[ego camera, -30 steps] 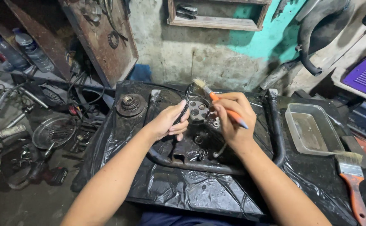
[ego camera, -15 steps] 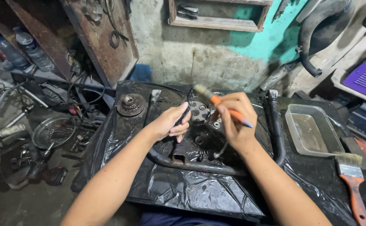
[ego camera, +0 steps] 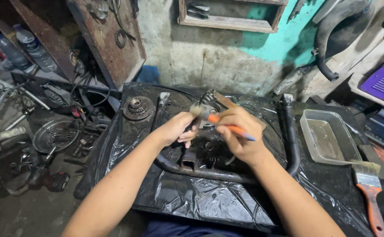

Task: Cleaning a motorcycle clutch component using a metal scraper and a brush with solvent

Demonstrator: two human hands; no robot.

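My right hand (ego camera: 240, 134) grips a small orange-handled brush (ego camera: 227, 126) whose blurred bristles sit over a greasy metal engine part (ego camera: 209, 103) in the middle of a black plastic-covered tray (ego camera: 192, 202). My left hand (ego camera: 178, 128) rests closed on the left side of that part, fingers curled around it. A curved black tube frame (ego camera: 200, 173) runs under both wrists.
A round geared clutch piece (ego camera: 138, 107) lies at the tray's back left. A clear rectangular tub (ego camera: 328, 138) and a wide orange-handled paintbrush (ego camera: 369, 184) sit at the right. Tools, a wheel hub and bottles clutter the floor on the left (ego camera: 53, 136).
The brush head has swung from up and left of my right hand down toward my left hand, over the metal part. My left hand has stayed on the part.
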